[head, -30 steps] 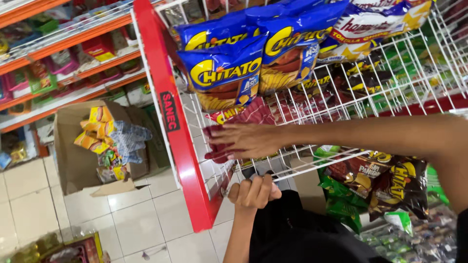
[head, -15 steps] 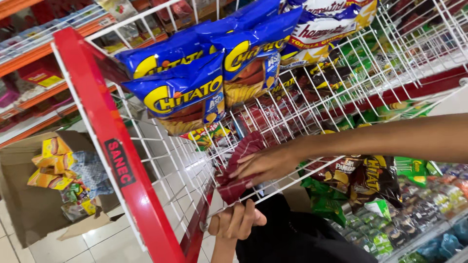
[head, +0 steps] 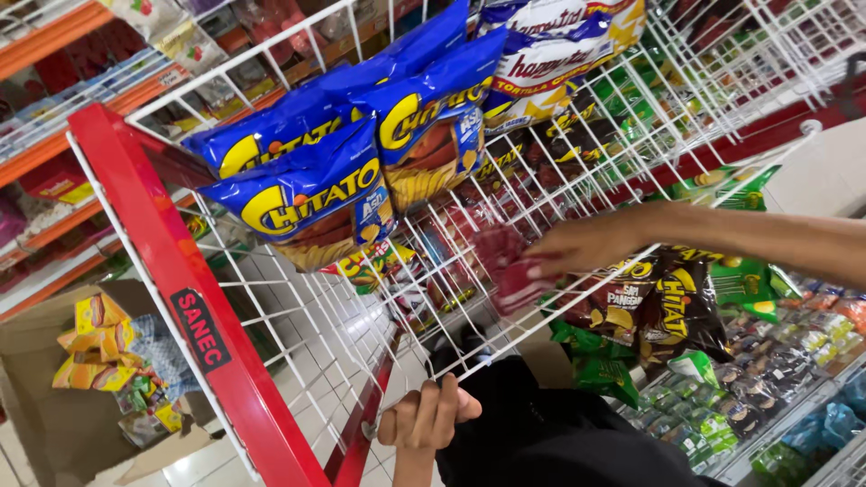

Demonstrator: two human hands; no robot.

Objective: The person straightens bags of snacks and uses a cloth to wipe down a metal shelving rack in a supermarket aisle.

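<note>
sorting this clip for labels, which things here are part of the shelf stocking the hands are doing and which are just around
In hand:
- right hand on a red snack packet
- left hand gripping the white wire rack

Just around:
- blue chip bags hanging above
- cardboard box of packets on the floor
- green packets below

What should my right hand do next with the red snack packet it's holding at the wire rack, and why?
Probably ease the red packet further onto the white wire rack and let go. The right hand holds it at the wire shelf, blurred with motion, beside other dark snack bags, while the left hand grips the rack's lower edge, which seems to steady it.
</note>
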